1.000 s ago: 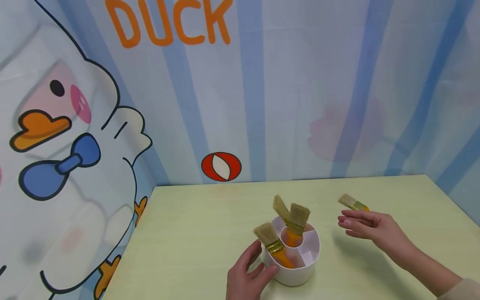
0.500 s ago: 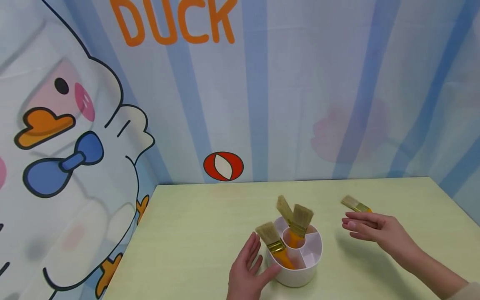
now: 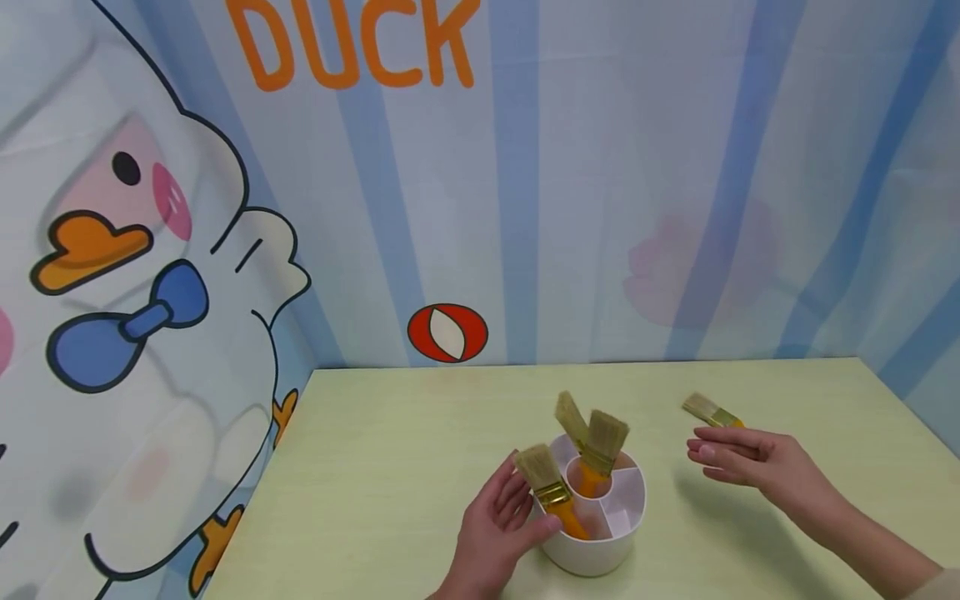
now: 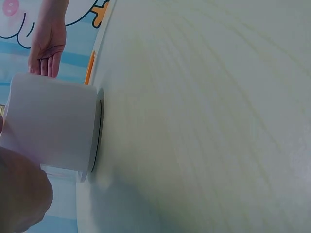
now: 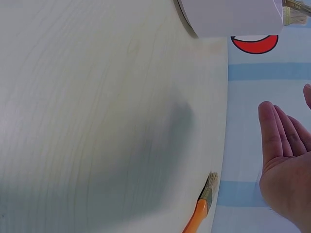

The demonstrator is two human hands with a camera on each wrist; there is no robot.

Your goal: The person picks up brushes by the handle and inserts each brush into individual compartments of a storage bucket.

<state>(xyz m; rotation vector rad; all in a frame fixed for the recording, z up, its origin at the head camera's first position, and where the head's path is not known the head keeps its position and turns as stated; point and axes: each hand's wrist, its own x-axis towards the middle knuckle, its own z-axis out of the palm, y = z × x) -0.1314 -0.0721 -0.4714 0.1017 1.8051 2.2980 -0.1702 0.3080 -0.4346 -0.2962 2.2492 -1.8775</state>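
Observation:
A white round container (image 3: 588, 554) with compartments stands on the table. Three flat paintbrushes with orange handles rest in it, bristles up: a front brush (image 3: 553, 496), a middle brush (image 3: 597, 450) and a rear brush (image 3: 572, 418). My left hand (image 3: 491, 525) is at the container's left side, thumb near the rim and the front brush's handle, fingers beside its bristles. Whether it touches the brush, I cannot tell. My right hand (image 3: 757, 458) hovers above the table with straight fingers and holds nothing. Behind it lies another paintbrush (image 3: 708, 408), its handle mostly hidden in the head view.
The pale yellow table (image 3: 375, 475) ends at a cloth backdrop (image 3: 562, 208) printed with stripes and a duck (image 3: 150, 350). In the right wrist view, the loose brush's orange handle (image 5: 195, 218) shows on the tabletop near my right hand's shadow.
My left hand has shifted slightly upward and right, its fingers closer to the front brush's bristles. The right hand stays nearly still. The whole head view has drifted a little.

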